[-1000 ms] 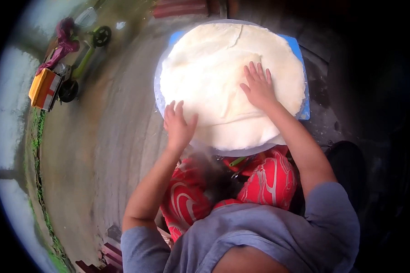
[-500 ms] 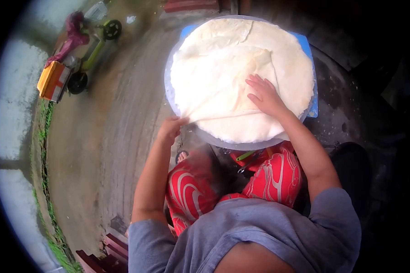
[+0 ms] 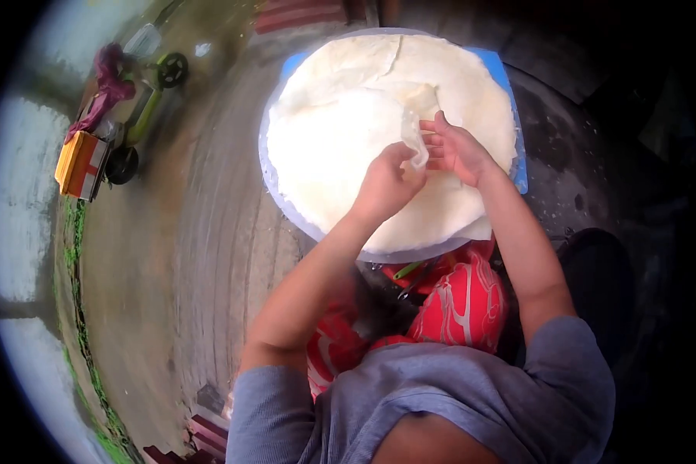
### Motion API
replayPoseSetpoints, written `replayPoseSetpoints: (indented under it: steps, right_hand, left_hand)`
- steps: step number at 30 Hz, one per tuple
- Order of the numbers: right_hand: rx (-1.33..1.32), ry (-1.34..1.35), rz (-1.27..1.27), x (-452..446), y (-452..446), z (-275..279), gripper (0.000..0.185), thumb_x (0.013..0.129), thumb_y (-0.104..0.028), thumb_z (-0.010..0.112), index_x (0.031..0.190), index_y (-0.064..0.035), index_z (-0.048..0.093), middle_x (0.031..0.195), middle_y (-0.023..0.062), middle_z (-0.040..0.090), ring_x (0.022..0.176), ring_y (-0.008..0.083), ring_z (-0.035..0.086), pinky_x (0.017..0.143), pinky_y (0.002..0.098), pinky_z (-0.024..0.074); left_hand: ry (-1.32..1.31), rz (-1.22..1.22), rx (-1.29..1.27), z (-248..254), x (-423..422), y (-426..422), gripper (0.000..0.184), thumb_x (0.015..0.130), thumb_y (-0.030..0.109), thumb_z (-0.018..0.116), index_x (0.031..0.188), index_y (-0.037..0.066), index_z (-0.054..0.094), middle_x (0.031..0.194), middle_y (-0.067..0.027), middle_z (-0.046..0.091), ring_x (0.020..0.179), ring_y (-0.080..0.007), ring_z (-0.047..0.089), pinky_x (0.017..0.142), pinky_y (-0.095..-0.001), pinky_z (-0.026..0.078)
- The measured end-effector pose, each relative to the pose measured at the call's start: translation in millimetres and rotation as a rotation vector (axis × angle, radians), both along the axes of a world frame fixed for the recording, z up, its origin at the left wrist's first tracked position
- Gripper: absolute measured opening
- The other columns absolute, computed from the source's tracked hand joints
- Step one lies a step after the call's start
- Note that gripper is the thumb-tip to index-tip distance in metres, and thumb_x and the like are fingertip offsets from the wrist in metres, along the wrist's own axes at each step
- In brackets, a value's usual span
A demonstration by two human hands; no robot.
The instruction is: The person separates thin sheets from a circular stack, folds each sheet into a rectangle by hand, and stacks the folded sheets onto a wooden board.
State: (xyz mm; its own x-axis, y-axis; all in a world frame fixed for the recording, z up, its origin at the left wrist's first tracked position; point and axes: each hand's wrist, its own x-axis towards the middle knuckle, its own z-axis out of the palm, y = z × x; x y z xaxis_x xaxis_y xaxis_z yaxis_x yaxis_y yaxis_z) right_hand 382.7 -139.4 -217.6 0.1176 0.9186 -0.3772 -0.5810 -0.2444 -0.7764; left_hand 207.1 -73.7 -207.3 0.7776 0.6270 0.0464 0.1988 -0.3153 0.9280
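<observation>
A large round stack of thin pale sheets (image 3: pixel 325 139) covers most of a round greyish board (image 3: pixel 274 182), with blue corners (image 3: pixel 499 71) showing beneath. Over its middle, my left hand (image 3: pixel 390 182) pinches the edge of a thin, translucent sheet, which is lifted and folded upward. Right beside it is my right hand (image 3: pixel 458 151), turned sideways with its fingers apart behind the lifted edge. Whether those fingers grip the sheet is not clear.
A green scooter (image 3: pixel 141 116) with a yellow-orange box (image 3: pixel 77 164) stands at the upper left. Dark red slats (image 3: pixel 301 14) are at the top. A green-handled item (image 3: pixel 407 270) lies below the board, near my red-patterned trousers (image 3: pixel 464 309).
My left hand went from the sheets' left side to the lower left edge, pinched a thin sheet, and brought it to the middle. My right hand lifted from lying flat and turned sideways.
</observation>
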Motion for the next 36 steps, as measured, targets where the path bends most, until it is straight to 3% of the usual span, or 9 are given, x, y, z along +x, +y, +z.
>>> replayPoseSetpoints:
  steps: [4, 7, 11, 13, 20, 24, 26, 30, 36]
  right_hand:
    - [-0.034, -0.467, 0.02, 9, -1, -29, 0.06, 0.079, -0.017, 0.069, 0.129, 0.0043, 0.042, 0.116, 0.0115, 0.058, 0.103, 0.0176, 0.057, 0.085, 0.0275, 0.0461]
    - [-0.026, -0.696, -0.106, 5, -5, -36, 0.06, 0.071, 0.003, 0.064, 0.127, 0.0028, 0.045, 0.11, 0.0123, 0.06, 0.097, 0.0157, 0.058, 0.081, 0.0249, 0.0463]
    - [-0.165, -1.057, -0.013, 4, -8, -31, 0.06, 0.073, -0.005, 0.067, 0.129, -0.0002, 0.044, 0.113, 0.015, 0.058, 0.098, 0.0217, 0.058, 0.083, 0.0293, 0.0475]
    - [-0.274, -1.769, -0.226, -11, -13, -28, 0.063, 0.074, -0.018, 0.072, 0.129, -0.0021, 0.045, 0.119, 0.0161, 0.053, 0.102, 0.0296, 0.057, 0.086, 0.0354, 0.0477]
    - [-0.51, -1.257, -0.046, 3, -3, -31, 0.046, 0.074, -0.029, 0.069, 0.109, -0.0008, 0.058, 0.107, 0.0149, 0.062, 0.096, 0.0313, 0.061, 0.081, 0.0376, 0.0492]
    - [-0.245, -1.414, -0.004, 2, 1, -19, 0.037, 0.075, -0.026, 0.068, 0.102, -0.0016, 0.059, 0.101, 0.018, 0.064, 0.091, 0.0323, 0.062, 0.078, 0.0384, 0.0491]
    - [-0.09, -1.423, -0.038, -11, 12, -6, 0.035, 0.079, -0.019, 0.066, 0.106, 0.0011, 0.058, 0.102, 0.0172, 0.064, 0.09, 0.0301, 0.063, 0.079, 0.0372, 0.0492]
    - [0.205, -0.678, -0.006, -91, 18, 104, 0.035, 0.087, -0.007, 0.059, 0.119, 0.0051, 0.053, 0.105, 0.0111, 0.064, 0.093, 0.0173, 0.063, 0.08, 0.0284, 0.0503]
    - [0.485, -0.315, 0.378, -215, -19, 184, 0.044, 0.091, -0.013, 0.057, 0.129, 0.0029, 0.041, 0.117, 0.0139, 0.059, 0.103, 0.0199, 0.061, 0.09, 0.0317, 0.0492]
  left_hand:
    - [0.283, -0.127, 0.214, -5, 5, -8, 0.036, 0.081, 0.015, 0.065, 0.112, -0.002, 0.056, 0.121, -0.015, 0.056, 0.107, -0.0314, 0.057, 0.084, -0.0368, 0.049]
    - [0.239, -0.033, 0.863, -37, -4, 7, 0.045, 0.088, 0.025, 0.056, 0.126, 0.003, 0.048, 0.138, -0.0141, 0.042, 0.131, -0.0343, 0.034, 0.101, -0.0468, 0.033]
    - [0.664, -0.021, 0.866, -68, -7, 28, 0.066, 0.094, 0.046, 0.036, 0.144, 0.006, 0.024, 0.152, -0.012, 0.017, 0.141, -0.032, 0.011, 0.107, -0.0591, 0.013]
    - [0.601, 0.009, 0.887, -80, -8, 30, 0.066, 0.092, 0.046, 0.04, 0.142, 0.005, 0.028, 0.151, -0.0126, 0.021, 0.14, -0.0326, 0.014, 0.105, -0.0605, 0.015]
    - [0.503, -0.025, 0.691, -59, -21, 32, 0.053, 0.092, 0.04, 0.048, 0.133, 0.008, 0.044, 0.149, -0.0138, 0.025, 0.14, -0.0365, 0.014, 0.106, -0.0587, 0.016]
    - [0.387, 0.001, 0.597, 3, -79, 13, 0.037, 0.09, 0.029, 0.056, 0.12, 0.008, 0.056, 0.143, -0.0152, 0.036, 0.138, -0.0379, 0.018, 0.107, -0.0529, 0.023]
    - [0.208, -0.005, 0.403, 25, -119, 3, 0.028, 0.089, 0.02, 0.059, 0.114, 0.008, 0.061, 0.137, -0.014, 0.045, 0.136, -0.0344, 0.027, 0.106, -0.0439, 0.03]
    - [-0.107, 0.332, -0.336, 68, -206, -35, 0.027, 0.093, 0.019, 0.055, 0.11, 0.0, 0.062, 0.12, -0.0105, 0.059, 0.114, -0.0215, 0.053, 0.098, -0.0334, 0.04]
    - [-0.879, 0.439, -1.079, 72, -316, -138, 0.057, 0.091, 0.043, 0.052, 0.124, -0.004, 0.048, 0.126, -0.0192, 0.053, 0.12, -0.0285, 0.05, 0.104, -0.0412, 0.038]
